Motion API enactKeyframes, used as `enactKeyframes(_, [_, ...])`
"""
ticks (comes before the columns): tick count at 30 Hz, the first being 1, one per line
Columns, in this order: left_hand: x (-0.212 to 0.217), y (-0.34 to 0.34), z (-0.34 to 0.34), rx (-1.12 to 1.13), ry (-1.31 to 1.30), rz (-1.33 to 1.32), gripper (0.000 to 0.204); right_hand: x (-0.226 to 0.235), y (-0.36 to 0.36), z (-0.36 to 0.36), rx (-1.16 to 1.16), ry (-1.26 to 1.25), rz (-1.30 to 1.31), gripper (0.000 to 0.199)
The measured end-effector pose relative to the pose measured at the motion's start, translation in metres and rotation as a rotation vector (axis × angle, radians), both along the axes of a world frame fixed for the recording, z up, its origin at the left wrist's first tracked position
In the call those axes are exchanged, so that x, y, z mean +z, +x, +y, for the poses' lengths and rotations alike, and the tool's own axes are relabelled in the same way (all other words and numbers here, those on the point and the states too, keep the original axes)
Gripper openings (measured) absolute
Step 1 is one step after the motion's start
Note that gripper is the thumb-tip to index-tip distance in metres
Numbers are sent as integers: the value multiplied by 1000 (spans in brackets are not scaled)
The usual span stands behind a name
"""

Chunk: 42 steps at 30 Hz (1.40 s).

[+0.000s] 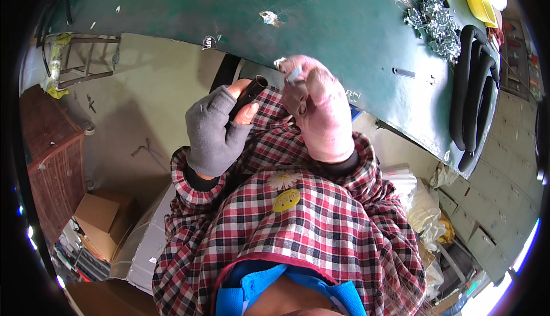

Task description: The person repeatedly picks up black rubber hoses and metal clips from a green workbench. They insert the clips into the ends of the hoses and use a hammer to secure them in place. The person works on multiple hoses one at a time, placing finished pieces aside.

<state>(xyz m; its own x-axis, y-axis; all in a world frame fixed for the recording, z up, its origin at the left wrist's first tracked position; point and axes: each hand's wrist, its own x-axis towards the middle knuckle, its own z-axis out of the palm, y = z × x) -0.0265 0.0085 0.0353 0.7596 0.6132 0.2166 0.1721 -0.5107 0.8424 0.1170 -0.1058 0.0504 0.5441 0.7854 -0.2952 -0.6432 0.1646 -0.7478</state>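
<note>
My left hand (215, 128), in a grey glove with bare fingertips, is closed around a short black tube (250, 95). The tube's open end points up and to the right, over my lap. Beside it, just off the table's near edge, my right hand (322, 110) wears a pink glove with its fingers curled in. A small pale bluish bit (294, 75) shows at those fingers, too small to name. The two hands are apart, and the right one does not touch the tube.
A green table (344, 12) spans the far side. On its right lie a pile of small metal clips (433, 21), thick black foam-like tubes (473, 89), a yellow container (481, 8) and a flat dark strip (404, 72). A wooden cabinet (54, 161) and cardboard box (100, 224) stand left.
</note>
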Motion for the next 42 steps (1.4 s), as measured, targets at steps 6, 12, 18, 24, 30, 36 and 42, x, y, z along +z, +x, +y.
enactKeyframes(6, [1, 10, -6, 8, 111, -12, 27, -8, 12, 8, 173, 34, 116, 38])
enactKeyframes(12, [2, 21, -8, 16, 229, 99, 27, -5, 14, 5, 65, 78, 182, 34])
enactKeyframes(18, [-5, 26, -12, 12, 303, 82, 26, -7, 13, 5, 73, 71, 213, 32])
enactKeyframes(24, [-12, 34, -11, 24, 386, 56, 25, -15, 9, 4, 24, 112, 342, 30])
enactKeyframes(30, [-3, 33, -15, 30, 405, 54, 26, -14, 2, 2, 31, 53, 447, 31])
enactKeyframes(36, [1, 35, -9, 21, 436, 63, 28, -23, 2, 6, 77, 203, 425, 40])
enactKeyframes(42, [0, 35, 0, -8, 430, 149, 31, -10, 19, -12, 51, 135, 305, 53])
